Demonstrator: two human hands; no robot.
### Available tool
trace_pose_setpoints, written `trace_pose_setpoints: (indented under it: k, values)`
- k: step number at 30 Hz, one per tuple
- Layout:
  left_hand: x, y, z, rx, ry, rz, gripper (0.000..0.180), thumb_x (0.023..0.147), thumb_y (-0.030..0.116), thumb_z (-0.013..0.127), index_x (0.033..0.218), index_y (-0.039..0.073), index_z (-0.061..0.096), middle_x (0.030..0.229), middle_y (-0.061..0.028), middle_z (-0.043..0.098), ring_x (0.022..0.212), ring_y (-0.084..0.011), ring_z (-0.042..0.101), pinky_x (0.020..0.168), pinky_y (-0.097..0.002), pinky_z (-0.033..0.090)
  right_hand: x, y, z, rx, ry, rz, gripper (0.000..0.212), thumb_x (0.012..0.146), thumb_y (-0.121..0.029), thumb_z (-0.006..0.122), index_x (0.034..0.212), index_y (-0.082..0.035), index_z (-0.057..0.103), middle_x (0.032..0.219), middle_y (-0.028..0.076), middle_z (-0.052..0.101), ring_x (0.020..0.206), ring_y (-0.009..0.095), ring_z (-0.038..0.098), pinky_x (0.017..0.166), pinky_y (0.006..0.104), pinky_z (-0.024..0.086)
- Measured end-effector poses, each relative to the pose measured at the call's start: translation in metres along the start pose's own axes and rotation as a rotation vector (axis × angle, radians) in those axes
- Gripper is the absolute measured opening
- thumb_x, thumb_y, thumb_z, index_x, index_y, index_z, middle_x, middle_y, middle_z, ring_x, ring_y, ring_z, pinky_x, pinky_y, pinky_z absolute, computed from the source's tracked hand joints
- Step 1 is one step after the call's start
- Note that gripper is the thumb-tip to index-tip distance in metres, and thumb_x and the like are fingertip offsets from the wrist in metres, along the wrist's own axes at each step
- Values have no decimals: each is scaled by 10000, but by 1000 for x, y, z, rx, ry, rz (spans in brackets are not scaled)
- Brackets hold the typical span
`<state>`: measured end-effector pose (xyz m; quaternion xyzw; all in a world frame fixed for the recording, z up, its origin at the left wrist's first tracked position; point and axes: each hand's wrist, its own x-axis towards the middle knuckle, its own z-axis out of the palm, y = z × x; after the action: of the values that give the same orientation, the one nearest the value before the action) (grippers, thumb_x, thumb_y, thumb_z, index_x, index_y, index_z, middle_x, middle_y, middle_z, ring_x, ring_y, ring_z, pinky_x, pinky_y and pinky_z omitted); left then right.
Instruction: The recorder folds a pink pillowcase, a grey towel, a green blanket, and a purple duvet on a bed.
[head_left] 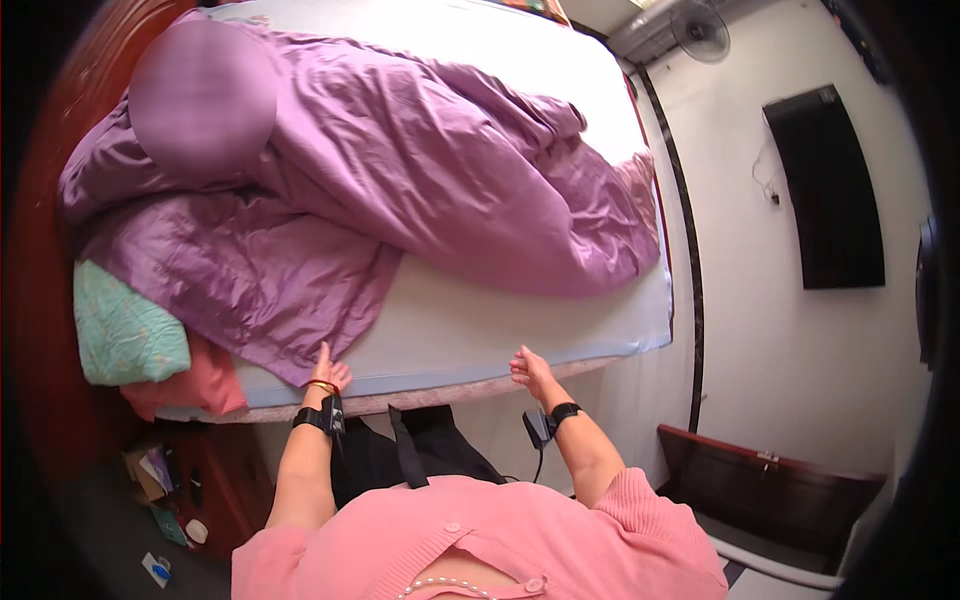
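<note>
While your left hand (332, 374), fingers spread, is at the near corner of the glossy purple cover (430, 190) bunched across the pale-sheeted bed (470, 320), contact unclear, your empty right hand (530, 367) hangs apart over the near edge. One-sided tugging could twist the fabric or drag the green patterned pillow (125, 330) off.

A purple quilt (430, 190) lies on the bed (470, 315). At the bed's near edge, the left hand (329, 372) is beside the quilt's corner; the right hand (530, 368) is farther right.
</note>
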<state>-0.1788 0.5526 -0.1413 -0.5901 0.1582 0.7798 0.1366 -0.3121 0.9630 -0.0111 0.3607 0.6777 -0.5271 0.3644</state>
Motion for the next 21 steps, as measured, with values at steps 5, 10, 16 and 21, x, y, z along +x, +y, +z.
trace_pose_setpoints:
  k: [5,10,16,21]
  values:
    - [49,15,29,-505,6,65,985,658,506,652,1331,65,84,1385,-104,175,1273,-257,198,995,-452,199,27,-11,-18,123,53,0,487,802,-450,493,1080,-51,478,900,77,551,825,185,513,689,336,443]
    - [76,64,22,-834,6,579,309,790,228,468,1019,21,487,1079,-111,519,1003,-265,483,897,-413,351,34,-39,-6,166,-103,-72,510,811,-454,484,1107,-39,454,932,100,546,867,211,512,748,374,435]
    - [-109,124,54,-414,197,1132,316,757,134,451,1032,-8,518,1036,-102,554,1003,-204,483,858,-363,383,57,-47,-15,329,-98,-32,636,801,-500,473,1188,-4,377,1096,175,484,1020,290,454,870,432,384]
    - [-372,123,-44,-9,119,1308,325,821,237,418,1052,27,509,1065,-107,536,950,-244,518,823,-385,421,73,-67,-25,465,-33,-123,750,792,-551,443,1258,14,279,1241,220,361,1140,326,353,938,466,309]
